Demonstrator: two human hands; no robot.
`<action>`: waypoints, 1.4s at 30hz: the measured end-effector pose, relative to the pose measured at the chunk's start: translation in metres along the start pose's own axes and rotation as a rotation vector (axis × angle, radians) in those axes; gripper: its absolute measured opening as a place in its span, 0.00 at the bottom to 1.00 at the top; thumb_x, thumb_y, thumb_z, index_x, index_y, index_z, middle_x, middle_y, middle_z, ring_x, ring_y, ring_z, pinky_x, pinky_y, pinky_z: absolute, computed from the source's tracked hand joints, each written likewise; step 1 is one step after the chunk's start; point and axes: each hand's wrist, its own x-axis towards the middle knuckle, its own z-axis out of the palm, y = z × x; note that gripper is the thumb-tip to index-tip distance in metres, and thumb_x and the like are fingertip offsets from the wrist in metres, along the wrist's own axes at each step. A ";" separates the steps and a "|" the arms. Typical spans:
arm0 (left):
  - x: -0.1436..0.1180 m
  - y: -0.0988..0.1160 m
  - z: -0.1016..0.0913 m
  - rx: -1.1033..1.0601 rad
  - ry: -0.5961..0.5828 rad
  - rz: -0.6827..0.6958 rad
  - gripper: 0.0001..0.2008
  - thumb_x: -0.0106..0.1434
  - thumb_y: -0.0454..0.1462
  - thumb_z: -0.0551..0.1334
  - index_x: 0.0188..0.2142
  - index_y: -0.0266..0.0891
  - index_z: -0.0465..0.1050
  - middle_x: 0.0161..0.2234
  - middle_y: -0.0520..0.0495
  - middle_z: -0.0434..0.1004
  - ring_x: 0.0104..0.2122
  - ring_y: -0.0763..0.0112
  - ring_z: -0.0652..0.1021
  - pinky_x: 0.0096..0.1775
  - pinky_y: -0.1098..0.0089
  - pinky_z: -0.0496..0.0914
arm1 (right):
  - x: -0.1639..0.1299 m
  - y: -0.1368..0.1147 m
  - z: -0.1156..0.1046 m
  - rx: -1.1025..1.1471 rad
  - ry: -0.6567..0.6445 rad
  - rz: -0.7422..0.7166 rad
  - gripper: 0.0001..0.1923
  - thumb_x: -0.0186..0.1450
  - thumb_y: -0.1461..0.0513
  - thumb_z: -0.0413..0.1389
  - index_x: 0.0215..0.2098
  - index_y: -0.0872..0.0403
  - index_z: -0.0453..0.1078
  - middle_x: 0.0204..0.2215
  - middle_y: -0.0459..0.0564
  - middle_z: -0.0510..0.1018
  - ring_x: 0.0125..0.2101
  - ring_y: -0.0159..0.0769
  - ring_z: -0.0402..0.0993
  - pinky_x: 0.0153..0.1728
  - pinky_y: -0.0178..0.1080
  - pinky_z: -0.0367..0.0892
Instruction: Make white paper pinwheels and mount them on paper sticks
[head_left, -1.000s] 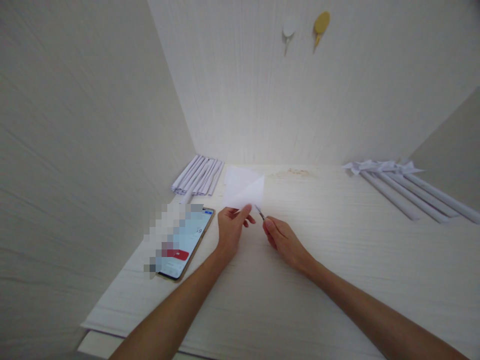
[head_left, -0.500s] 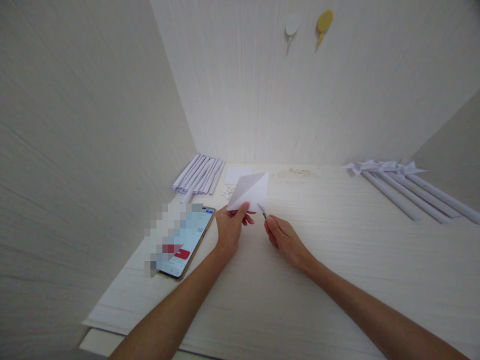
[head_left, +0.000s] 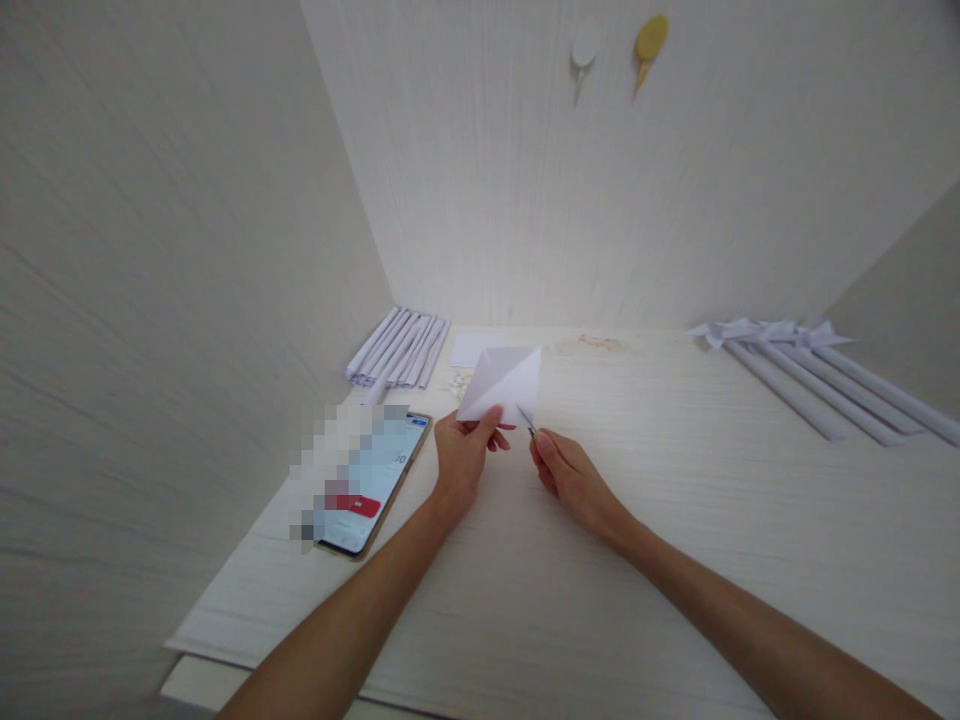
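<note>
Left hand: pinches the lower edge of a folded paper triangle, thumb on its near face; paper held up off the surface, tilted, its long edge running up toward the right.
Right hand: closed round small scissors; only the thin blade tips show past the fingers, too small to tell whether they are parted.
Key relation: blade tips sit just right of the left thumb, at the triangle's lower right edge, pointing up-left into it; the right hand is the nearer to that edge.
Nearby: phone left of the left hand; flat sheet behind the triangle; rolled paper tubes at back left, long paper sticks well apart at right.
</note>
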 end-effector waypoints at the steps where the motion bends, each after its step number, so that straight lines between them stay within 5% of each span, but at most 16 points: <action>1: 0.000 0.000 0.000 -0.002 -0.002 0.000 0.11 0.46 0.40 0.62 0.17 0.32 0.68 0.15 0.49 0.72 0.12 0.79 0.66 0.17 0.75 0.59 | 0.000 0.000 0.000 0.000 -0.001 0.001 0.21 0.62 0.50 0.36 0.18 0.53 0.51 0.13 0.40 0.56 0.15 0.27 0.51 0.16 0.32 0.49; 42: -0.002 0.001 0.001 -0.008 -0.053 -0.037 0.10 0.46 0.38 0.62 0.15 0.33 0.69 0.13 0.50 0.70 0.11 0.80 0.65 0.17 0.75 0.59 | 0.001 0.005 0.001 0.047 -0.007 0.015 0.20 0.62 0.50 0.36 0.19 0.53 0.51 0.13 0.40 0.54 0.14 0.26 0.49 0.15 0.32 0.47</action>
